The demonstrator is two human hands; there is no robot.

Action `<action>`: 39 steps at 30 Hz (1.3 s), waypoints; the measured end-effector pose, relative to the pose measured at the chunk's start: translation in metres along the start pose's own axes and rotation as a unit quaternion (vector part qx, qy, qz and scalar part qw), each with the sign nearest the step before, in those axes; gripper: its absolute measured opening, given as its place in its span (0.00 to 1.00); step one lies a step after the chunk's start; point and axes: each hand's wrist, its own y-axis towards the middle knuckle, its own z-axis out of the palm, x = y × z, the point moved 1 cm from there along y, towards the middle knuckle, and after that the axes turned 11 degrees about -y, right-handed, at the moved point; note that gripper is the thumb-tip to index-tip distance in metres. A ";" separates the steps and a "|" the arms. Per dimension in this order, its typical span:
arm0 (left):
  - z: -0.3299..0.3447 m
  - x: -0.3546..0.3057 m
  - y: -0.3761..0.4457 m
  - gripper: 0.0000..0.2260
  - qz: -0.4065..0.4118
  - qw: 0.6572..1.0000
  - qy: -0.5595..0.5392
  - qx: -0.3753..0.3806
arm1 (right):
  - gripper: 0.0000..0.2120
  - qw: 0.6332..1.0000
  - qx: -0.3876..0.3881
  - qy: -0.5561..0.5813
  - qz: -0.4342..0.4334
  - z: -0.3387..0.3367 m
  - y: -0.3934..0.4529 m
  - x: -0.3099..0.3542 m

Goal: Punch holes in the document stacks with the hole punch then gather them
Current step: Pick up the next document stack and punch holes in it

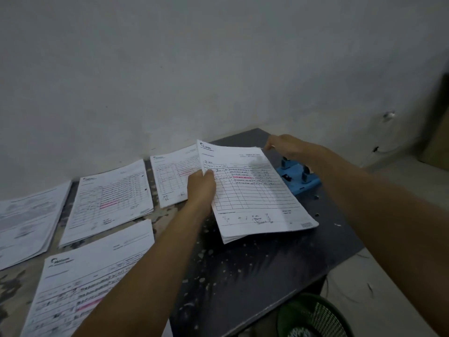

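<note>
My left hand [201,188] grips the left edge of a stack of printed forms [255,198], held slightly tilted above the dark table [255,276]. My right hand [284,145] pinches the stack's far right corner. Just right of the stack, partly hidden behind it and under my right forearm, sits the blue hole punch [300,180]. Several other document stacks lie on the table to the left: one [175,178] next to the held stack, one [111,203] further left, one [26,222] at the left edge, and one [92,276] near me.
White paper confetti [218,259] speckles the dark tabletop. A green mesh bin [313,317] stands on the floor at the lower right, beside the table corner. A grey wall [194,69] rises directly behind the table.
</note>
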 end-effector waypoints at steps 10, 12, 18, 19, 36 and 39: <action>0.028 0.011 0.007 0.10 -0.028 0.999 0.012 -0.037 | 0.18 0.998 -0.007 0.060 -0.018 0.000 0.004 -0.009; 0.033 0.012 0.006 0.11 -0.032 0.999 0.015 -0.038 | 0.22 0.999 -0.008 0.046 -0.022 0.001 0.003 -0.008; 0.043 0.021 -0.002 0.13 -0.039 0.998 0.015 -0.044 | 0.24 0.998 -0.004 0.055 -0.019 0.000 0.003 -0.009; 0.044 0.023 -0.003 0.14 -0.039 0.998 0.012 -0.047 | 0.24 0.998 -0.003 0.056 -0.020 0.000 0.004 -0.010; 0.059 0.042 -0.008 0.15 -0.009 0.991 0.111 -0.079 | 0.26 0.998 0.014 0.056 -0.023 0.003 0.013 -0.016; 0.060 0.041 -0.009 0.16 -0.007 0.987 0.138 -0.076 | 0.25 0.998 0.016 0.053 -0.024 0.004 0.013 -0.016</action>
